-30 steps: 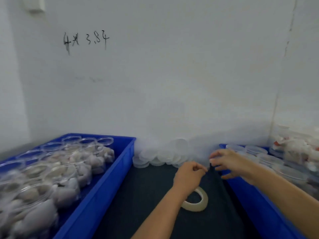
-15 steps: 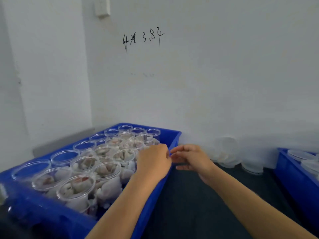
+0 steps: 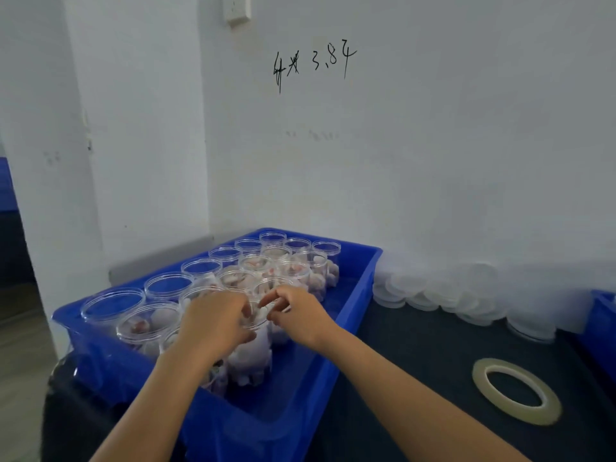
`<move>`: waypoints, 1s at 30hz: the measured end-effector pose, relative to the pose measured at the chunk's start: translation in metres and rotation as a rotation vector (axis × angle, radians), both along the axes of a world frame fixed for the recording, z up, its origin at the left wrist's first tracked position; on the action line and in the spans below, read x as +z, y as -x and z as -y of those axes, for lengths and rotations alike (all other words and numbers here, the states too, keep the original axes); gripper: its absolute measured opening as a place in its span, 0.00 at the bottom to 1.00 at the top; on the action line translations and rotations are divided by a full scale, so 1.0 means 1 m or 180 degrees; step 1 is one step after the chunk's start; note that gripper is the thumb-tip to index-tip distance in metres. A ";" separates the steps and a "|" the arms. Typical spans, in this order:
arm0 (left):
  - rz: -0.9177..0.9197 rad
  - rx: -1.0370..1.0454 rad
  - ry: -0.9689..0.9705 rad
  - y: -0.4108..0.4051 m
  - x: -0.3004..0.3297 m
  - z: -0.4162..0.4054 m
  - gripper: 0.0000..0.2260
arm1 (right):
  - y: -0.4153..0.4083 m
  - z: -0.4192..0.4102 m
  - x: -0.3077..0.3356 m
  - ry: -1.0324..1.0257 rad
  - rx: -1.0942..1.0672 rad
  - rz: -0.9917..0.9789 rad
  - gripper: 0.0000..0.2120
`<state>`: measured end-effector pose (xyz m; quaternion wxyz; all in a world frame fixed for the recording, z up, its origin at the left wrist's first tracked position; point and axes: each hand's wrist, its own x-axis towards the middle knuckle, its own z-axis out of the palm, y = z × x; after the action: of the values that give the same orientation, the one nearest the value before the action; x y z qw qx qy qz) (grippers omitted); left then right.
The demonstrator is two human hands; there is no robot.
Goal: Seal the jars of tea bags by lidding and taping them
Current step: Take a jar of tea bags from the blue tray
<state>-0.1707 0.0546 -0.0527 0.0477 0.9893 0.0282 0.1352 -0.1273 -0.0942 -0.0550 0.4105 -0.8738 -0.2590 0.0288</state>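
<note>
Jars of tea bags [image 3: 233,278] stand packed in rows inside the big blue crate [image 3: 353,295] on the left of the dark tabletop [image 3: 416,355], and every rim that shows is still without a lid, so by my judgement almost all of the lidding and taping in this crate is left to do. Clear lids [image 3: 443,291] lie heaped against the wall just beside the crate, untouched. A roll of tape [image 3: 516,390] lies flat on the tabletop, well apart from both hands. A second blue crate [image 3: 605,328] shows only its edge at the right. The nearest jar [image 3: 253,348] sits directly under both hands: the left hand [image 3: 213,323] curls over its rim and seems to grasp it, while the right hand [image 3: 296,315] pinches at the same rim with fingertips bent.
</note>
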 end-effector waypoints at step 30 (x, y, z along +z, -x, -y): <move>0.1431 -0.1257 0.0605 -0.031 0.038 0.171 0.07 | 0.016 0.174 0.054 0.0392 -0.1515 0.1542 0.04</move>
<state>-0.1401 -0.1160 -0.0148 0.1703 0.9120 -0.1632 0.3355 -0.1430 -0.2679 -0.0006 0.2788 -0.9143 -0.1357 -0.2605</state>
